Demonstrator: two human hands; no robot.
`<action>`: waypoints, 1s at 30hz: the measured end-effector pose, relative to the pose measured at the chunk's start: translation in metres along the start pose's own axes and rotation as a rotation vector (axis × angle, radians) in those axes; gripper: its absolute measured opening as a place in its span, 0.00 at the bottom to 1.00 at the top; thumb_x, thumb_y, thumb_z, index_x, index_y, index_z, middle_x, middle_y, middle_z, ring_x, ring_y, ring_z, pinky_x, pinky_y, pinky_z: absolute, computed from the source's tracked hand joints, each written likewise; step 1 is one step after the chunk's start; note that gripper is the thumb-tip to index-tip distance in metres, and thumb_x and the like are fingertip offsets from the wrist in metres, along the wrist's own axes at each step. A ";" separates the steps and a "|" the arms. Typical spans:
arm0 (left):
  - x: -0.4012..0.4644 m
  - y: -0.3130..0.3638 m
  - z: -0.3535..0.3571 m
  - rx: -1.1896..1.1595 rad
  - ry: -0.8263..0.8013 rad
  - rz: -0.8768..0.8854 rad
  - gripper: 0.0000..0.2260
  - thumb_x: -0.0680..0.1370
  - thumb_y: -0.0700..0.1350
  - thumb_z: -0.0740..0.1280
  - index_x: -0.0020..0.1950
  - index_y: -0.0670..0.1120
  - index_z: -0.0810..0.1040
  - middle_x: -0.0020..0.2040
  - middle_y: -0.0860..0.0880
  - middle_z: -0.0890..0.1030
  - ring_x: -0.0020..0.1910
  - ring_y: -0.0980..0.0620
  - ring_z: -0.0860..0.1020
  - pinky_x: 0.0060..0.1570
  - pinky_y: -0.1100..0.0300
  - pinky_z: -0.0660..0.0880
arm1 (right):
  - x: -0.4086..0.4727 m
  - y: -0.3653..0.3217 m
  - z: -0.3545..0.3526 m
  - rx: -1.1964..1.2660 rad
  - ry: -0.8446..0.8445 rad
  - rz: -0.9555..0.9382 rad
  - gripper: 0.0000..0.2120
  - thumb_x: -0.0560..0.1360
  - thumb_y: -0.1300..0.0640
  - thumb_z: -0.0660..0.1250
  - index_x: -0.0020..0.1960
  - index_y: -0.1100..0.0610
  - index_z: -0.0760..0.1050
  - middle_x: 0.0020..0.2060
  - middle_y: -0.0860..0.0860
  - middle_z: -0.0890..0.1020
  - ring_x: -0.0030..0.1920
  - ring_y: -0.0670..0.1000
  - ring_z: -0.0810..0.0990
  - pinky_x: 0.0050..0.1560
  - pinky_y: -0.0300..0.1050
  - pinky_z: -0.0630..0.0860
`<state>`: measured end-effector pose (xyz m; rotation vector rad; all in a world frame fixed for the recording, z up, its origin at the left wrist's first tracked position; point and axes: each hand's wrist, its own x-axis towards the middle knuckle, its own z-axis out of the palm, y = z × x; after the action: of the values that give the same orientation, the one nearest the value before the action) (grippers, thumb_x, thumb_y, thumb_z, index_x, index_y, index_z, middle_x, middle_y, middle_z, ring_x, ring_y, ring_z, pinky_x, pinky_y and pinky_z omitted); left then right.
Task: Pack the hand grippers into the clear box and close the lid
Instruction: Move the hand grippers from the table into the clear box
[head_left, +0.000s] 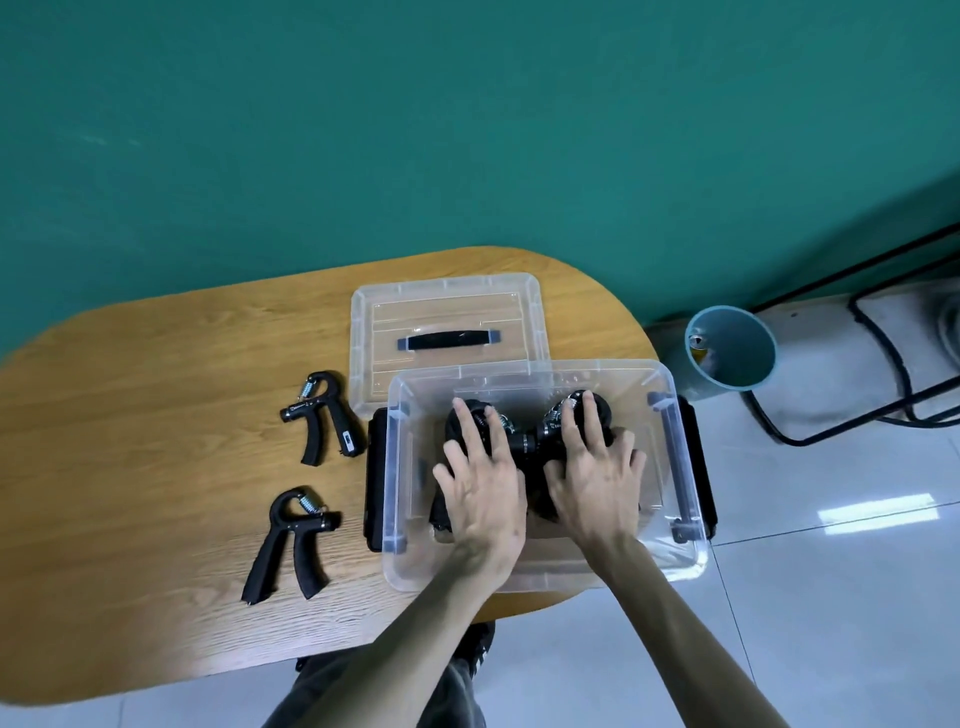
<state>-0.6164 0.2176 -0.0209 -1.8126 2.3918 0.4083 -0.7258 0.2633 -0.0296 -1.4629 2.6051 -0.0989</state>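
Left hand (480, 483): inside the clear box (675, 558), flat, fingers straight and spread, pressing down on the black hand grippers (524, 441) packed there. Grip released; nothing clenched.

Right hand (595, 478): just beside my left, also inside the box, fingers straight, resting on the same heap of grippers. Grip released.

Packed grippers: under both my palms, in the middle of the box. Coiled springs and black knobs showed past my fingertips. How many lay there I could not tell; my hands covered most of them.

Clear box: open, around both my hands, standing on the right end of the table (156, 415), its near right corner hanging over the table's edge. Black latches hung down on both short sides.

Lid (447, 322): clear, with a black handle, lying flat on the table beyond my fingertips, touching or tucked under the far wall of the box; not on the box.

Loose gripper, far (324, 415): black, spring at the top, on the table to the left of my left hand, outside the box.

Loose gripper, near (293, 540): black, handles splayed toward me, on the table left of my left wrist, apart from the other.

Bin (730, 345): teal, on the tiled floor beyond and to the right of my right hand, against the green wall.
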 end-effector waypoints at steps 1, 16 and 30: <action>0.001 0.000 0.001 0.007 0.008 0.005 0.34 0.80 0.42 0.63 0.82 0.46 0.50 0.81 0.35 0.43 0.53 0.42 0.66 0.50 0.48 0.65 | 0.001 0.000 0.000 -0.005 -0.003 -0.001 0.35 0.69 0.52 0.70 0.74 0.56 0.67 0.75 0.56 0.69 0.46 0.61 0.71 0.45 0.55 0.70; 0.010 -0.002 0.001 0.004 0.012 -0.007 0.37 0.77 0.35 0.65 0.82 0.47 0.51 0.81 0.36 0.45 0.49 0.42 0.66 0.45 0.50 0.65 | 0.000 -0.005 -0.001 0.004 0.000 0.001 0.35 0.67 0.54 0.71 0.73 0.56 0.69 0.75 0.55 0.68 0.45 0.62 0.71 0.45 0.56 0.70; -0.002 -0.021 -0.011 -0.073 0.125 0.104 0.33 0.80 0.52 0.65 0.80 0.44 0.56 0.81 0.36 0.47 0.70 0.38 0.67 0.58 0.44 0.70 | -0.003 -0.019 -0.005 0.022 -0.061 0.038 0.34 0.73 0.44 0.60 0.77 0.53 0.62 0.78 0.58 0.61 0.72 0.67 0.62 0.67 0.68 0.62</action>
<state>-0.5945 0.2113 -0.0125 -1.7986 2.5963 0.4093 -0.7095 0.2560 -0.0215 -1.3864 2.5734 -0.0772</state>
